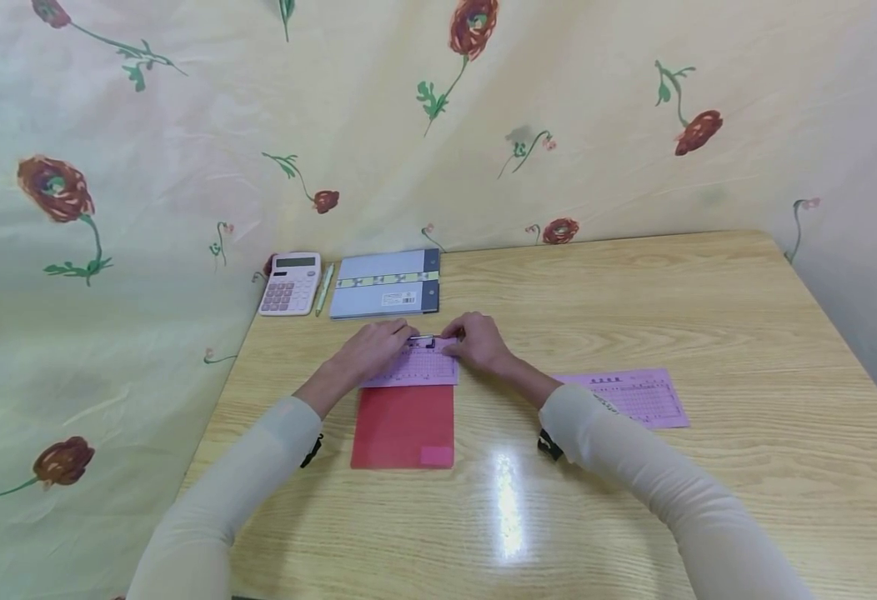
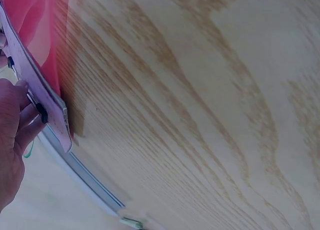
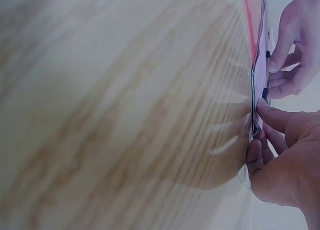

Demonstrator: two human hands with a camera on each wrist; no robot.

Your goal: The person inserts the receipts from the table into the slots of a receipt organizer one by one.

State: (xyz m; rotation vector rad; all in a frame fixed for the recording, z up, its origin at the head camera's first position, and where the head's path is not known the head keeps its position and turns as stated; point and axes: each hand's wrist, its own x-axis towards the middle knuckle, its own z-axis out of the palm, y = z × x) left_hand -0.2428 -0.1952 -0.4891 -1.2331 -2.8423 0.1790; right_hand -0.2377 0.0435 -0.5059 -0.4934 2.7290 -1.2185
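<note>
A red clip folder (image 1: pixel 403 425) lies on the table with a purple printed form (image 1: pixel 425 365) over its upper part. The form sits under a metal clip (image 1: pixel 422 337) with black ends at the folder's top edge. My left hand (image 1: pixel 373 348) holds the clip from the left; in the left wrist view its fingers (image 2: pixel 31 125) curl over the clip bar beside the form. With thumb and fingers, my right hand (image 1: pixel 479 343) pinches the form's top right corner. The right wrist view shows that right hand (image 3: pixel 287 150) close below the left hand (image 3: pixel 297 52).
Another purple form (image 1: pixel 648 398) lies to the right, partly under my right forearm. Along the back stand a pink calculator (image 1: pixel 291 284), a pen (image 1: pixel 324 289) and a blue-grey folder (image 1: pixel 378 287) with a patterned band. A flowered curtain (image 1: pixel 378 108) hangs behind the wooden table (image 1: pixel 633 300).
</note>
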